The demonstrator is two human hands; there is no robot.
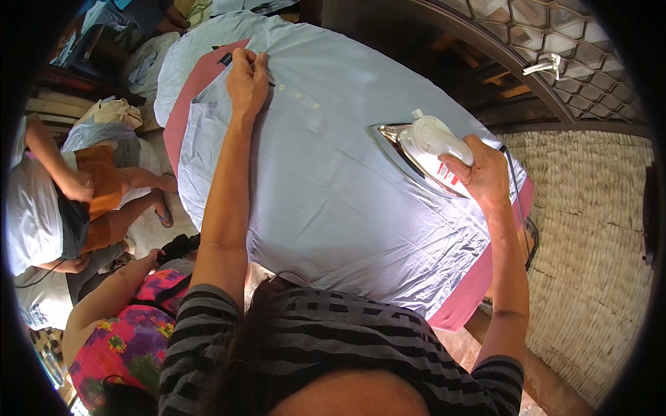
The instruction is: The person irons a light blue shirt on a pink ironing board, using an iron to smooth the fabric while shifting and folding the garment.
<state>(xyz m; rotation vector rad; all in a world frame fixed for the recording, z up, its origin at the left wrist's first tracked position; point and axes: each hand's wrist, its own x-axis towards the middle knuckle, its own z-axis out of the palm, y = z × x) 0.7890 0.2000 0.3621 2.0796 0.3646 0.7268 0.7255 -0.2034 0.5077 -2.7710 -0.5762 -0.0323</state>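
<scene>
A light blue shirt (305, 187) lies spread over an ironing board (466, 299) with a dull pink cover. Creases run through its lower right part, while the middle looks smoother. My left hand (248, 80) is closed on the shirt's cloth near the dark label and a few pale buttons at the far left. In my right hand (483, 170) is the handle of a white clothes iron (433, 142), its metal soleplate resting on the shirt with the tip toward the far left. The cord hangs down beside my right wrist.
Several people are close on the left: one in orange shorts (100, 180) stands, and another in a bright patterned top (128, 333) is nearer me. A dark metal screen with a white handle (544, 66) stands at the far right, above a woven wall (583, 236).
</scene>
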